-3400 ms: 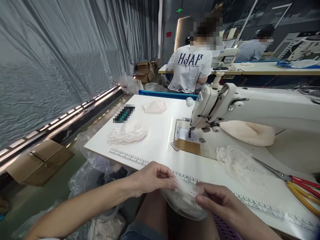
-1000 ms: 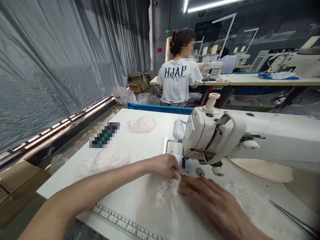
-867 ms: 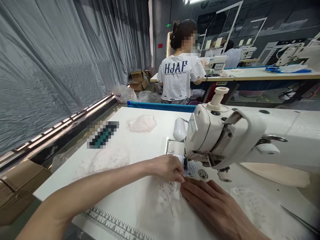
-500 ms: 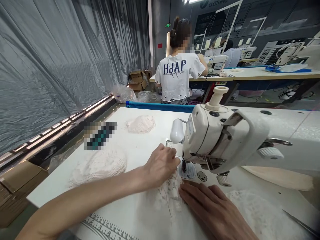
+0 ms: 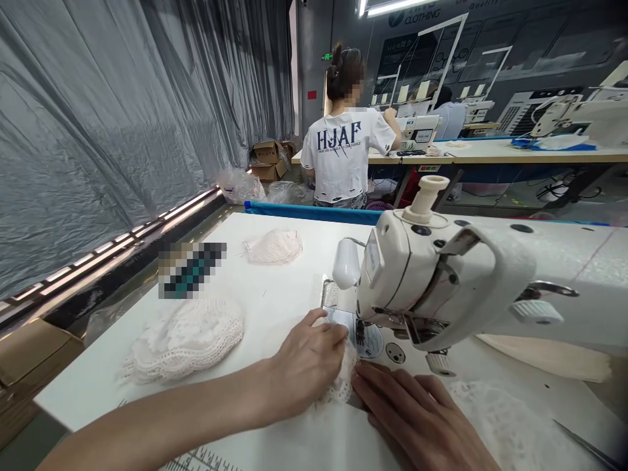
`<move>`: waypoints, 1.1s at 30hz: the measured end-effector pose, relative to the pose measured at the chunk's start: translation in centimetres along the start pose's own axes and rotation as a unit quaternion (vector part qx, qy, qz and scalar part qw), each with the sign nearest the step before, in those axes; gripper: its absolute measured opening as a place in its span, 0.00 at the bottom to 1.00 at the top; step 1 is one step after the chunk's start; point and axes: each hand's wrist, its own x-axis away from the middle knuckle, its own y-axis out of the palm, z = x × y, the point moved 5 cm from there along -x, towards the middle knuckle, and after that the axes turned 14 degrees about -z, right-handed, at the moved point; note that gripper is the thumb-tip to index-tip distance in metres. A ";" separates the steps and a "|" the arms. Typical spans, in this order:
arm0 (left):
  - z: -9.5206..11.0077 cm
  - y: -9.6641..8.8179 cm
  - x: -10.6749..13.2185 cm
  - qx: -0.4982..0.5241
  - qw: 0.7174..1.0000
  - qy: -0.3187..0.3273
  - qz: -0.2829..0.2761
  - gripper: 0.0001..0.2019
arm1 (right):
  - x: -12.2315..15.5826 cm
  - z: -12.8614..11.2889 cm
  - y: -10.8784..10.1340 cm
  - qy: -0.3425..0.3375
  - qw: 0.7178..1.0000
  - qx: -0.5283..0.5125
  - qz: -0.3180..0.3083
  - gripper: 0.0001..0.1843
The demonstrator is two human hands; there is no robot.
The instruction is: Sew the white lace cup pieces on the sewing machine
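Note:
My left hand (image 5: 311,358) is closed on a piece of white lace (image 5: 346,373), its fingers curled over the cloth just left of the needle plate (image 5: 370,341). On the other side of the lace, my right hand (image 5: 417,409) has its fingers together, their tips at the lace edge; its thumb is hidden. The white sewing machine (image 5: 407,281) stands over the plate, its presser foot (image 5: 360,332) just beyond my fingertips. No lace is visible under the foot.
Stacked white lace pieces (image 5: 189,337) lie left, a pinkish piece (image 5: 275,246) farther back. More lace (image 5: 500,418) and a pointed metal tool (image 5: 586,445) are at right. A ruler scale (image 5: 206,458) marks the front edge. A person (image 5: 341,154) sits at another machine beyond.
My left hand has come slightly down toward me, with the lace bunched beneath it. The dark threads seen hanging on the cloth are now out of sight. My right hand has barely shifted.

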 end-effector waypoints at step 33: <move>-0.5 2.0 0.1 0.110 0.992 -0.019 0.064 0.07 | 0.2 0.4 -0.1 0.047 0.993 -0.103 -0.010 0.11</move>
